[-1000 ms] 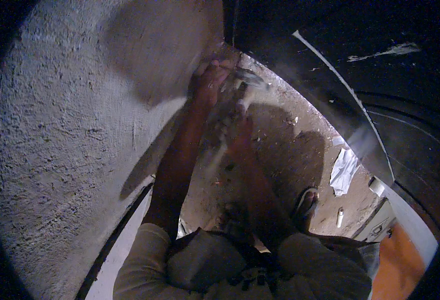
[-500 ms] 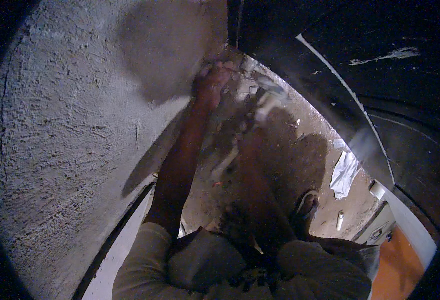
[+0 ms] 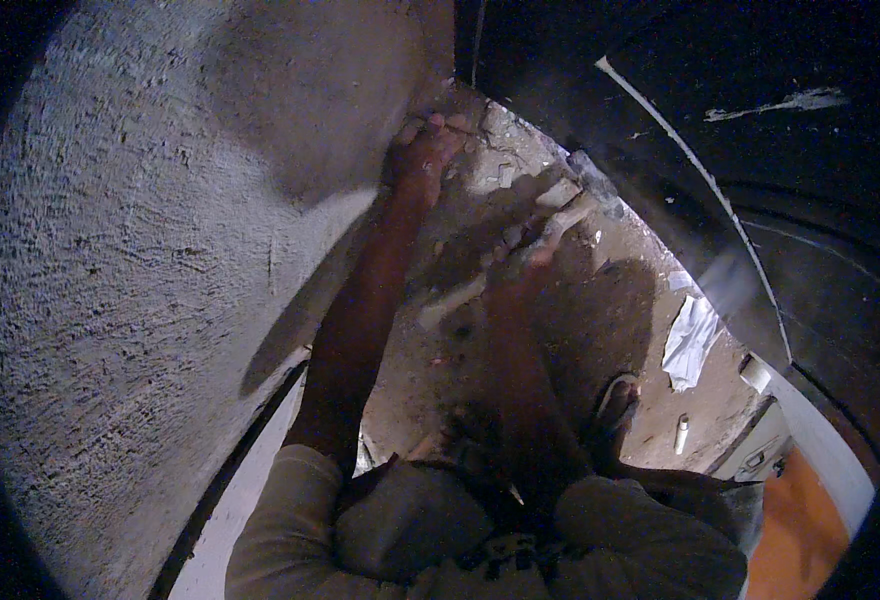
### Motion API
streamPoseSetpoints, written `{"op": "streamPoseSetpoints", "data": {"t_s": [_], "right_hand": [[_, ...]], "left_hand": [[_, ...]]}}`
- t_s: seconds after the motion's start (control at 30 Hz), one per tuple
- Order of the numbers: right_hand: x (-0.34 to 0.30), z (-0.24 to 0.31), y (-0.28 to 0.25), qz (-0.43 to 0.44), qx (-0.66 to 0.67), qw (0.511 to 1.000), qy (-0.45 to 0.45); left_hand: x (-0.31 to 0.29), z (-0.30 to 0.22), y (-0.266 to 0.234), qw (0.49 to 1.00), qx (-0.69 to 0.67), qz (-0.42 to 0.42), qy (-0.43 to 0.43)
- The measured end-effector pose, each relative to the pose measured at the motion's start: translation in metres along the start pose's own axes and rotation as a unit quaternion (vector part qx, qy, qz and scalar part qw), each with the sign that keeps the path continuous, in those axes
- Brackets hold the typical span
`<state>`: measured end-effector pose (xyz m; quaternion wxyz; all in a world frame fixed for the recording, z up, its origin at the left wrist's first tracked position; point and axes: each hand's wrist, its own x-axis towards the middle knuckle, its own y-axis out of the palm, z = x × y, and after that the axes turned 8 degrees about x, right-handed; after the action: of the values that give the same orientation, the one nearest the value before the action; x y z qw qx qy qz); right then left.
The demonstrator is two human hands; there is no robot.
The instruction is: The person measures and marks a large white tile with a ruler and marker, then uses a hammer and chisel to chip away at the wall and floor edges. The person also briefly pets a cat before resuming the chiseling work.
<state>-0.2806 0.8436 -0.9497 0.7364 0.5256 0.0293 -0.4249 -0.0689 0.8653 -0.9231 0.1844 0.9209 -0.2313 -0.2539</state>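
My right hand [image 3: 525, 258] is closed around the pale handle of a hammer [image 3: 566, 218]. The grey head lies toward the dark panel, and the handle's butt shows behind the hand, toward me. Farther forward, close to the rough wall, my left hand [image 3: 428, 145] has its fingers curled. Whatever it grips is too dark and small to make out. Broken pale rubble [image 3: 505, 172] lies on the ground just right of the left hand. The hammer head is apart from the left hand.
A rough plastered wall [image 3: 140, 230] rises on the left. The dark panel [image 3: 760, 150] closes off the right side. On the dirt floor are a crumpled white sheet [image 3: 690, 342] and a small white cylinder [image 3: 682, 435]. An orange surface [image 3: 805, 530] shows at lower right.
My right hand and the hammer have swung back to the right, away from the left hand; the hammer was blurred before. The left hand stays nearly in place.
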Motion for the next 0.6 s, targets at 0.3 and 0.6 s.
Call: {"op": "streamPoseSetpoints", "data": {"t_s": [0.3,0.6], "right_hand": [[0.0,-0.005,0.002,-0.017,-0.004,1.0,0.0],[-0.003,-0.006,-0.001,-0.024,-0.013,1.0,0.008]], "left_hand": [[0.001,0.015,-0.014,0.998,0.023,0.032,0.053],[0.0,0.01,-0.005,0.998,-0.06,0.016,0.007]]}}
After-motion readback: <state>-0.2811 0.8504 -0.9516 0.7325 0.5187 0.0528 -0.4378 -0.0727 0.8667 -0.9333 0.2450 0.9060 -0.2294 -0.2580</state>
